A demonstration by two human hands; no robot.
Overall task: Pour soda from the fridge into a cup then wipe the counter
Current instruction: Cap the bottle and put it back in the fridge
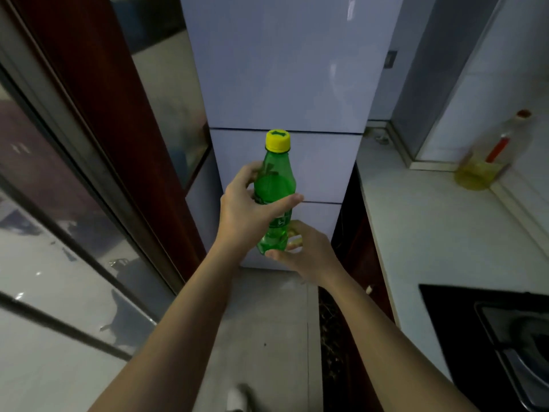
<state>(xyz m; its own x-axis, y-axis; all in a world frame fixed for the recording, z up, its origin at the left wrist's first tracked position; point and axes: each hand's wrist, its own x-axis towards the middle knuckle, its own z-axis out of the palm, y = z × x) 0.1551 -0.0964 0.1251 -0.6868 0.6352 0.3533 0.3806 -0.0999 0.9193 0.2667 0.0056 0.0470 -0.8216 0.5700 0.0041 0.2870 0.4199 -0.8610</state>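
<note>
A green soda bottle [274, 185] with a yellow cap is held upright in front of the pale fridge [285, 84], whose doors are closed. My left hand [246, 212] wraps around the bottle's middle, thumb across the front. My right hand [306, 251] is at the bottle's base, fingers spread and curled around the bottom, touching it. No cup or cloth is in view.
A white counter [430, 233] runs along the right, with an oil bottle [487, 162] by the tiled wall and a black gas hob [505, 328] at the near end. A glass sliding door [59, 233] and dark wood frame line the left. Grey floor tiles lie below.
</note>
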